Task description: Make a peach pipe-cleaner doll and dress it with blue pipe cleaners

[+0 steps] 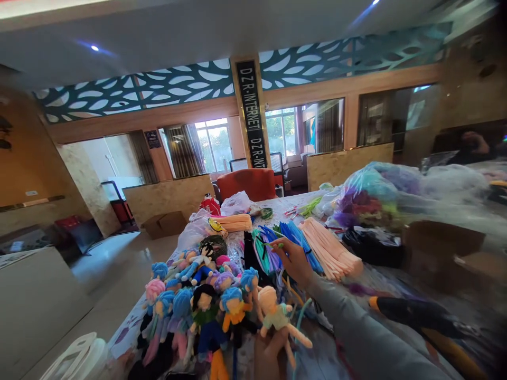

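Note:
My left hand (271, 351) is closed around the lower body of a small doll (271, 311) with a peach head, a pale green top and bare peach limbs. The doll leans to one side near the table's front. Further forward, my right hand (295, 261) reaches over bundles of coloured pipe cleaners, its fingertips pinched on a green pipe cleaner (278, 245). Under and beside that hand lie blue pipe cleaners (303, 240), purple and mint ones, and a thick peach bundle (332, 250). A black bundle (250, 250) is at the left of the row.
Several finished dolls (204, 301) crowd the table's left side. Plastic bags of coloured material (376, 190) and a cardboard box (439, 243) stand at right, near a black-and-orange tool (415, 311). A red chair (246, 184) is beyond the table. Another person's hand (473, 142) shows far right.

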`<state>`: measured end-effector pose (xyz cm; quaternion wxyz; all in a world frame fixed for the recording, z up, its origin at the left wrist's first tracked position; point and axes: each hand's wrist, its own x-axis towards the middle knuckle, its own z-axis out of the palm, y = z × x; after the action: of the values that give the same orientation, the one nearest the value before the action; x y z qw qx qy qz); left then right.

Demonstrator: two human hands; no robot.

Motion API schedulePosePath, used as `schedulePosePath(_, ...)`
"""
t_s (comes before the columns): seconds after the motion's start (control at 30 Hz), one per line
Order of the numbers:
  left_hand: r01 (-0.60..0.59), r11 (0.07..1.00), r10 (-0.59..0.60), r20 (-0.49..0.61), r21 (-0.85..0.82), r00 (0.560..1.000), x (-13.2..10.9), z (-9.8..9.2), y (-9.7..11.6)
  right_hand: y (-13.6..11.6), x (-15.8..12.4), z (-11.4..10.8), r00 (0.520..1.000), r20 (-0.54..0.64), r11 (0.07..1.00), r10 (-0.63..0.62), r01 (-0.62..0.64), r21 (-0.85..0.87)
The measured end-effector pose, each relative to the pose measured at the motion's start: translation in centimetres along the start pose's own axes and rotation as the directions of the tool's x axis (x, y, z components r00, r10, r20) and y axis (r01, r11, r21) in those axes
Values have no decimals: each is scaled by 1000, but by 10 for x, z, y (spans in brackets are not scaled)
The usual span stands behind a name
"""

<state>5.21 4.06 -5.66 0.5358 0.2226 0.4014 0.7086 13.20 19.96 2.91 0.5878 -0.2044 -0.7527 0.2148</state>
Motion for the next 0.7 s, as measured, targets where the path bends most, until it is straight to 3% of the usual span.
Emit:
schedulePosePath(0.23,11,1000,-12,-44,-28,999,2,-1,-4,8,-2,-5,983,169,998,-67,69,-3)
schedulePosePath(0.3,11,999,-13,-64,-33,998,2,0,-3,5,-1,-12,992,119,999,-40,41,-6)
schedulePosePath(0.4,-25,999,21,-98,-37,995,2,0,-4,-2,-2,-27,998,-55,1000,30,-30,-9)
schedulePosePath(0.53,-33,998,27,-108,-56,994,3,-2,-8,-10,-3,-49,960,-269,997,70,-74,-4)
schedulePosePath(0.7,12,1000,-12,-53,-8,999,1,-3,0,-9,-4,-64,937,-342,997,70,-80,-16)
